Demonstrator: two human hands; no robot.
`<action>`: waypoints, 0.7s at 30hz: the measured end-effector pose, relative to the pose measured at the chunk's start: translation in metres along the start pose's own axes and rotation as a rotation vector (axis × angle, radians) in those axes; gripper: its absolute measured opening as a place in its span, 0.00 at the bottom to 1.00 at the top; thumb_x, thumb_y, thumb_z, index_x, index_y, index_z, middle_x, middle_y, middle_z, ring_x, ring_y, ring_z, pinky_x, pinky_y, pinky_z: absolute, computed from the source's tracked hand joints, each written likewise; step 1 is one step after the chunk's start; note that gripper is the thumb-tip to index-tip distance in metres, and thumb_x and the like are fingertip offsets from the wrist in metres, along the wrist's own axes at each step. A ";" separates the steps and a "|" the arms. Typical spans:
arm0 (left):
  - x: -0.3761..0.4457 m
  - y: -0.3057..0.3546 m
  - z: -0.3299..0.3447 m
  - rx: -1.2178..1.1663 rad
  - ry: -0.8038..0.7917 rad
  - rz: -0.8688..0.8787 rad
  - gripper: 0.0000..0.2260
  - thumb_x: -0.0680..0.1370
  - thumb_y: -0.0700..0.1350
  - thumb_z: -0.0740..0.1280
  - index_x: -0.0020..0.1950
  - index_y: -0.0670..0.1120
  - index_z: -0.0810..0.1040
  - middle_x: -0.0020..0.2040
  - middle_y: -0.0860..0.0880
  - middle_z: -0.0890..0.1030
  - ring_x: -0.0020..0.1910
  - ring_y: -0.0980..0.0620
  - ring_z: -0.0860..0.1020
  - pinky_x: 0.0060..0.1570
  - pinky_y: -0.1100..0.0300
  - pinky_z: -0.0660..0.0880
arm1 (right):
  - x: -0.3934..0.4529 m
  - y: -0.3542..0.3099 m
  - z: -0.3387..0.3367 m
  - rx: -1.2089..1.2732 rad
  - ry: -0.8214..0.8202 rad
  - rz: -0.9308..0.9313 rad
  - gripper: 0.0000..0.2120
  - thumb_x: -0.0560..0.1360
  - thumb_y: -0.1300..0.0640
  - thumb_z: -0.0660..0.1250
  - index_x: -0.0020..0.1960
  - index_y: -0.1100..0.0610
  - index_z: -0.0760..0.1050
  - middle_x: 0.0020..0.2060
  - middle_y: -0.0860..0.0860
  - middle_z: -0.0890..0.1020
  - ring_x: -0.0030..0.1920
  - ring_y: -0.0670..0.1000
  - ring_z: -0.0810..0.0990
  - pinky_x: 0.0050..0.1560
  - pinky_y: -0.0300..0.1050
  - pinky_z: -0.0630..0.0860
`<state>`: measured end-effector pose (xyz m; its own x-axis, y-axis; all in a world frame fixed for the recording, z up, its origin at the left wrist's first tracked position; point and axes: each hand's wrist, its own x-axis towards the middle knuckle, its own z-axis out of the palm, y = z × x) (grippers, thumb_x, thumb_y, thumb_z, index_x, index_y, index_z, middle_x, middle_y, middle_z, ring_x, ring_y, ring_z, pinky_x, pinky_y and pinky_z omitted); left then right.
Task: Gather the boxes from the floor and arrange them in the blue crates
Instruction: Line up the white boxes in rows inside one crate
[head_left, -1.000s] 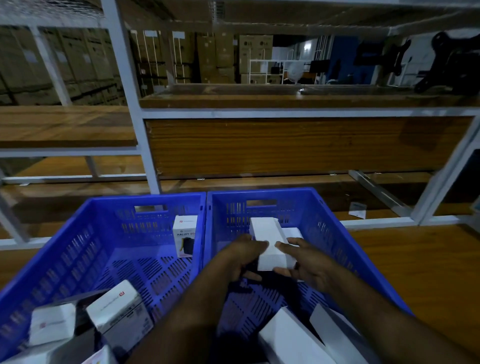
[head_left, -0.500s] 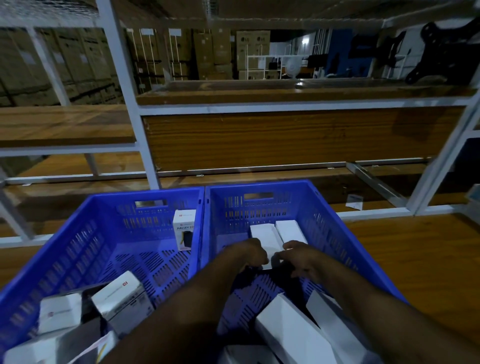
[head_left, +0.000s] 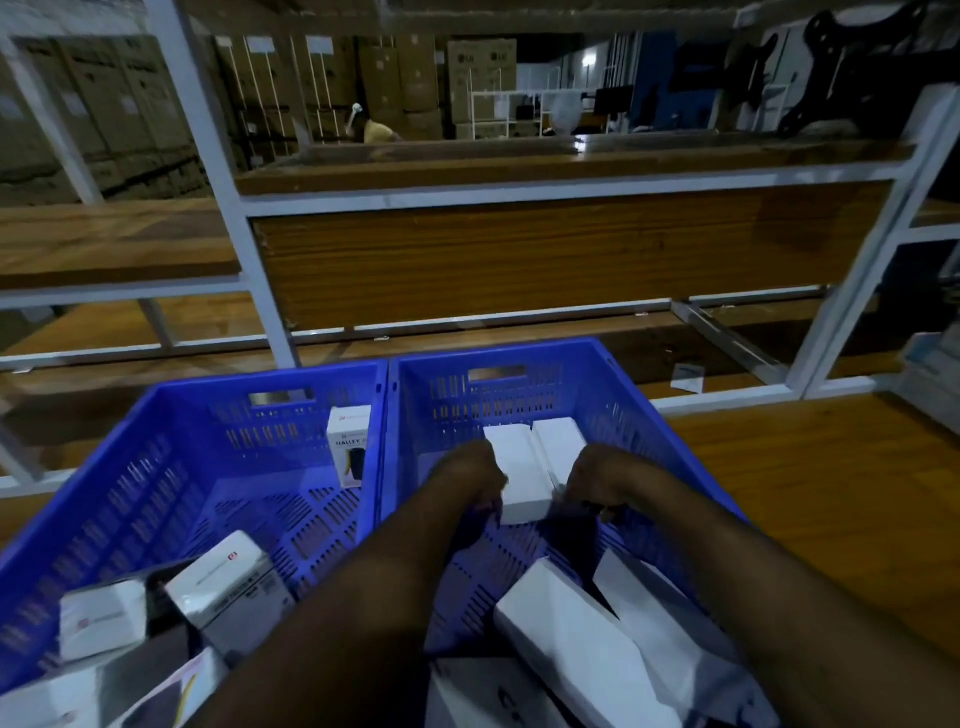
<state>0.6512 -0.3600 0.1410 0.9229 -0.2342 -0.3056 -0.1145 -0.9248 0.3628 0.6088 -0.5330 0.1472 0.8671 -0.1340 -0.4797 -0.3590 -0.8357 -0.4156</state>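
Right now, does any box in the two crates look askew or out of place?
Yes. In the left crate, the near boxes lie tilted in a loose heap, while the two white boxes in the right crate lie neatly side by side.

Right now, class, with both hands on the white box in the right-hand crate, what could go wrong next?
1. The white box sits tight against its neighbour box; pushing it may knock that one askew.
2. Both hands, left hand and right hand, work over loose boxes near the body; the forearms could dislodge them.
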 end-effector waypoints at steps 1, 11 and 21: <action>-0.001 -0.003 -0.003 -0.075 0.094 0.005 0.15 0.80 0.49 0.67 0.63 0.43 0.78 0.61 0.44 0.81 0.58 0.44 0.80 0.56 0.54 0.76 | 0.000 0.001 0.000 -0.030 -0.009 -0.002 0.15 0.70 0.55 0.75 0.48 0.66 0.80 0.44 0.62 0.85 0.40 0.60 0.85 0.43 0.50 0.82; -0.053 -0.039 -0.041 -0.621 0.723 0.091 0.06 0.81 0.49 0.66 0.49 0.48 0.81 0.39 0.51 0.83 0.41 0.51 0.83 0.45 0.54 0.80 | -0.022 -0.012 -0.006 -0.266 -0.205 -0.236 0.20 0.71 0.49 0.76 0.57 0.60 0.81 0.55 0.54 0.82 0.50 0.51 0.81 0.49 0.44 0.79; -0.071 -0.047 -0.033 -0.866 0.641 0.109 0.05 0.81 0.43 0.65 0.49 0.47 0.81 0.44 0.48 0.84 0.45 0.50 0.82 0.52 0.45 0.81 | -0.038 -0.028 0.036 -0.435 -0.508 -0.372 0.39 0.69 0.38 0.74 0.75 0.51 0.66 0.71 0.47 0.70 0.69 0.51 0.71 0.71 0.48 0.69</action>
<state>0.6033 -0.2905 0.1747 0.9727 0.1308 0.1917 -0.1408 -0.3239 0.9355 0.5733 -0.4850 0.1492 0.6014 0.3705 -0.7079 0.1849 -0.9265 -0.3278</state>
